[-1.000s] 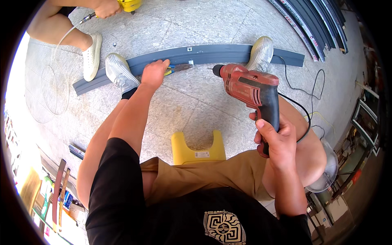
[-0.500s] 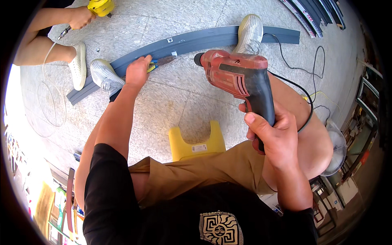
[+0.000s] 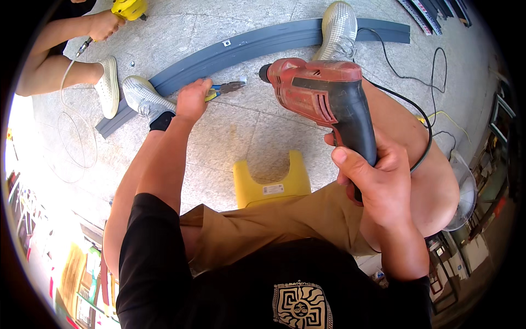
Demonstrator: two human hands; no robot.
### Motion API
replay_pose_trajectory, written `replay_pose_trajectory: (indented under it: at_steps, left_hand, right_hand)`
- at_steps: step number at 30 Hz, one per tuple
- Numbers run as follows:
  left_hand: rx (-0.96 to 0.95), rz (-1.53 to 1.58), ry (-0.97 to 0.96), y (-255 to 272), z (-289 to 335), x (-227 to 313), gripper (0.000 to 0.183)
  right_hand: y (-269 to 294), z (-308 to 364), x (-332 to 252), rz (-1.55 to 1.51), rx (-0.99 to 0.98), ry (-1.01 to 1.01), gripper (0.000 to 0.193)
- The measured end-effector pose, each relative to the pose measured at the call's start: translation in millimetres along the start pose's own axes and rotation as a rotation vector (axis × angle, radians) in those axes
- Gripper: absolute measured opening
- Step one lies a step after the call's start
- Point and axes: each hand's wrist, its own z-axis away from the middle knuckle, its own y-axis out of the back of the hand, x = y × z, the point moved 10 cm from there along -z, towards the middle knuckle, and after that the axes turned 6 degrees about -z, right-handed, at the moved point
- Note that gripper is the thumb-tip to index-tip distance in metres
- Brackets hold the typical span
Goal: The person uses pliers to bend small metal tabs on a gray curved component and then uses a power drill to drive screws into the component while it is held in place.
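Observation:
My right hand (image 3: 378, 178) grips the black handle of a red and black corded power drill (image 3: 320, 90), held up over the floor with its chuck facing left. My left hand (image 3: 193, 100) is closed around pliers (image 3: 230, 86) with blue and yellow handles. At the tips of their jaws is a small whitish piece (image 3: 243, 80); whether it is clamped I cannot tell. Just beyond them lies a long grey metal profile (image 3: 263, 45), with another small light piece (image 3: 227, 43) on it. My left shoe (image 3: 143, 96) and right shoe (image 3: 338, 33) rest on the profile.
A yellow plastic stool (image 3: 272, 189) is beneath me. Another person's hand (image 3: 105, 24) holds a yellow air tool (image 3: 129, 9) with a thin hose at the upper left. The drill's black cord (image 3: 430, 137) trails on the right. More dark profiles (image 3: 433, 13) lie at the far right.
The pliers have come slightly toward me and right, off the profile's near edge, and the small piece at their jaws has moved with them. The drill stays in my right hand.

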Motion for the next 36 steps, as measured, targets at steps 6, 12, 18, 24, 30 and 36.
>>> replay_pose_trajectory:
  at_steps: [6,12,18,24,30,36]
  left_hand:
    - [0.04,0.013,0.025,6,2,-10,0.034]
    - [0.103,0.042,0.038,18,-5,-15,0.034]
    - [0.14,0.043,0.06,13,-4,-23,0.035]
    - [0.217,0.061,0.04,12,-5,-26,0.028]
    - [0.288,0.039,0.044,23,-10,-20,0.022]
    - [0.252,0.038,0.078,17,-6,-26,0.018]
  right_hand:
    - [5,1,5,0.079,0.059,-0.007,0.026]
    - [-2,1,3,0.092,0.075,0.0,0.03]
    - [-12,0,2,0.142,0.062,0.029,0.031]
    - [-16,0,1,0.206,0.059,0.039,0.029]
    - [-20,1,-1,0.221,0.037,0.07,0.028]
    - [-19,-3,3,0.277,0.022,0.062,0.027]
